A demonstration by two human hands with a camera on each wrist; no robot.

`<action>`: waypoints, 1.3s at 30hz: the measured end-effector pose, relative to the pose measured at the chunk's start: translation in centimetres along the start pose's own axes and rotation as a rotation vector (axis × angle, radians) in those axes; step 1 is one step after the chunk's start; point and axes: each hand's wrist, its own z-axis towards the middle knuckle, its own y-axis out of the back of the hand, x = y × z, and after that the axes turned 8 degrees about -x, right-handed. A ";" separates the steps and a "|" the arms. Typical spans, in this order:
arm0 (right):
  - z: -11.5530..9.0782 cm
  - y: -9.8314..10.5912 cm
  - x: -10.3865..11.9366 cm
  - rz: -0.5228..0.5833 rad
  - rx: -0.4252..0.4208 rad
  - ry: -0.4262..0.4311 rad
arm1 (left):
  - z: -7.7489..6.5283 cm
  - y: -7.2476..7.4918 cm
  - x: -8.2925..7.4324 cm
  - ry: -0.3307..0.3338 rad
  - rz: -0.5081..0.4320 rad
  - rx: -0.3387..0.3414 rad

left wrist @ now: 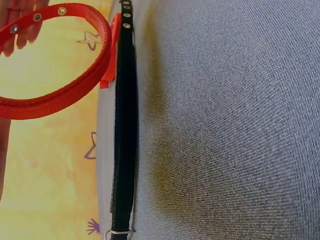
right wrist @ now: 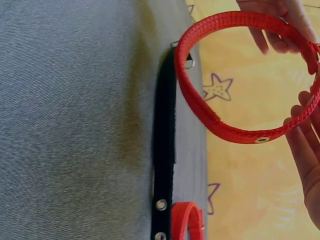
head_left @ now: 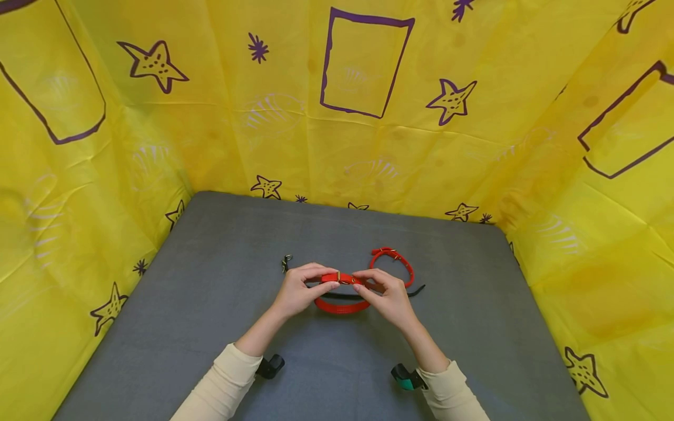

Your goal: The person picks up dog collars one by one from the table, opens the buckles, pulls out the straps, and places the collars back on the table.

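Note:
Both hands hold a red collar point(head_left: 342, 307) by its buckle part, its closed loop hanging toward the person. My left hand point(head_left: 298, 291) pinches the strap beside the metal buckle point(head_left: 339, 277) between thumb and fingers. On the other side, my right hand point(head_left: 388, 297) pinches the strap close to the buckle. In the right wrist view the collar's loop point(right wrist: 187, 85) hangs above the table, and a metal eyelet point(right wrist: 262, 140) shows near the right fingers. Behind it a black collar point(left wrist: 126, 125) lies stretched out, its buckle end point(head_left: 286, 263) to the left and partly hidden by the hands.
A second red collar point(head_left: 408, 268), fastened in a loop, lies behind the right hand. Everything rests on a grey cloth-covered table point(head_left: 210, 327). Yellow patterned cloth walls point(head_left: 295, 140) stand at the back and sides. Each wrist wears a dark camera point(head_left: 271, 366).

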 end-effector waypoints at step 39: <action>-0.4 1.8 -1.0 -0.041 -0.101 -0.101 | -0.2 0.7 4.6 0.088 -0.009 -0.105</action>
